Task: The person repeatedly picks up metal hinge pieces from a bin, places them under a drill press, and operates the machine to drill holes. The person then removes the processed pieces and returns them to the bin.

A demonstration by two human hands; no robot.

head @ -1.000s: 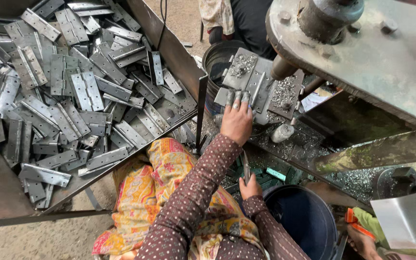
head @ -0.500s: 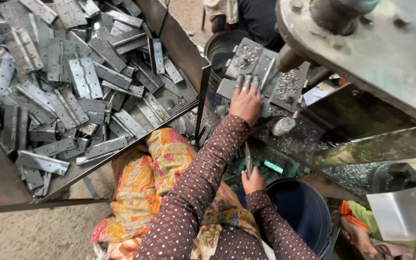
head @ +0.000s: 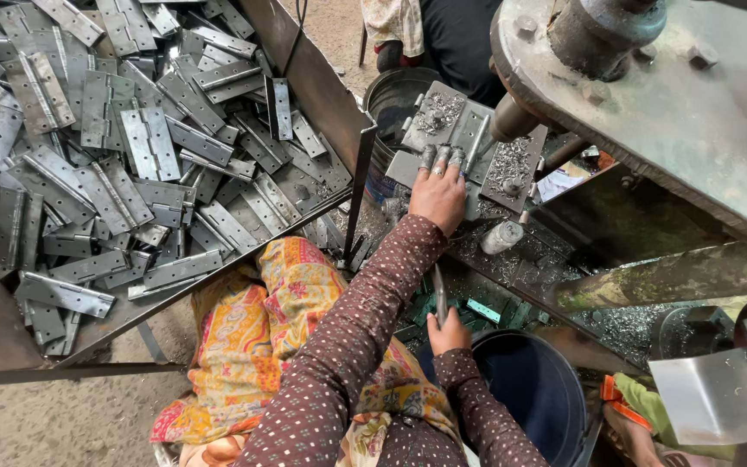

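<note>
1. The light is soft, even daylight; the scene is bright enough and no lamp is seen.
2. The heap of flat grey steel hinges [head: 131, 147] gives pale reflections, but no strong glare.
3. Shadows are weak; the darkest places lie under the big rusty grey metal machine plate [head: 650, 112] and inside the round dark blue plastic bucket [head: 538, 398].
4. The centre is sharp; the bent shiny metal sheet [head: 719, 398] at the right corner looks slightly soft.
</note>
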